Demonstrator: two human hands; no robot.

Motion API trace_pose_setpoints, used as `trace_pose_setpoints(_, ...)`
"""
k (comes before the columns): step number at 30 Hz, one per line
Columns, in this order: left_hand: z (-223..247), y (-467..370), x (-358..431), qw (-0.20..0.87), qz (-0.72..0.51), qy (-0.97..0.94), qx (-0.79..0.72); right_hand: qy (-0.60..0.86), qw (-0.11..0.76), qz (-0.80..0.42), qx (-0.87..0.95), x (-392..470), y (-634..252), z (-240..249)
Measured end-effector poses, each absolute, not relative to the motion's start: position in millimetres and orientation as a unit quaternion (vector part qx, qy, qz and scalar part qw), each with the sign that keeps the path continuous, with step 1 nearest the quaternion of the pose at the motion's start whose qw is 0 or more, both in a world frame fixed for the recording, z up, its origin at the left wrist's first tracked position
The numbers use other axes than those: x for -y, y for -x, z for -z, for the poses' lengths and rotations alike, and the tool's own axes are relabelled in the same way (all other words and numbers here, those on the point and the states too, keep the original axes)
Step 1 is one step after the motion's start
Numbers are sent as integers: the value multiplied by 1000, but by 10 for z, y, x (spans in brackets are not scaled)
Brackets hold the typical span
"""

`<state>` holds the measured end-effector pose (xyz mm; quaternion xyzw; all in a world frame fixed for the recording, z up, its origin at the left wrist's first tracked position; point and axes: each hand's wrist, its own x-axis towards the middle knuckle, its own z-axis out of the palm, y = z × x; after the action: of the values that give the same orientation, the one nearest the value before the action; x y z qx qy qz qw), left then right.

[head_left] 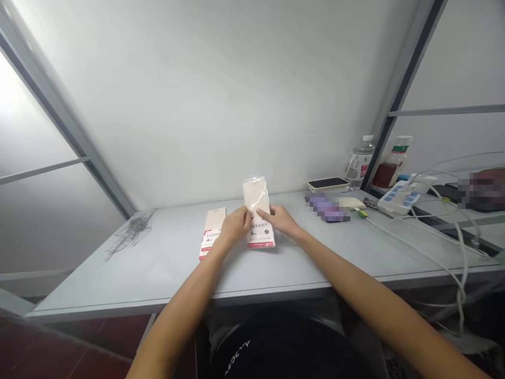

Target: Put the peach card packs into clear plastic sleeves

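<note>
Clear-wrapped packet (261, 238) is being held over the middle of the tabletop (153, 276), between its front and back edges. The left hand (235, 226) is pinching its left side, fingers closed; the right hand (284, 220) is gripping its right side, thumb across the front. Similar packets (210, 239) are lying just left, and a phone (328, 183) is resting near the back edge, toward the right.

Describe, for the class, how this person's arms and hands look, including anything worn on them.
The left hand and right hand are ungloved, with slender fingers. Both forearms are bare, with no sleeve, watch or bracelet visible. Below, a black garment bears white lettering.
</note>
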<state>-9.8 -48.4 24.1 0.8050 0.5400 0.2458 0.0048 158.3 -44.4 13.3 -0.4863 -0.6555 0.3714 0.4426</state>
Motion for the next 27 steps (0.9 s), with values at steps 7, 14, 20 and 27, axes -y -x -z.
trace_pose_setpoints(7, -181, 45, 516, 30, -250, -791, -558, 409, 453, -485, 626, 527, -1490, -125)
trace_pose_setpoints(14, -166, 25, 529, 42, -263, -801, -536, 436, 463, -514, 575, 541, -1488, -151)
trace_pose_setpoints(20, -155, 54, 516, 114, -309, -799, -503, 404, 453, -537, 586, 558, -1518, -174)
trace_pose_setpoints(27, -162, 79, 482, 259, -358, -782, -439, 378, 459, -505, 626, 555, -1557, -136)
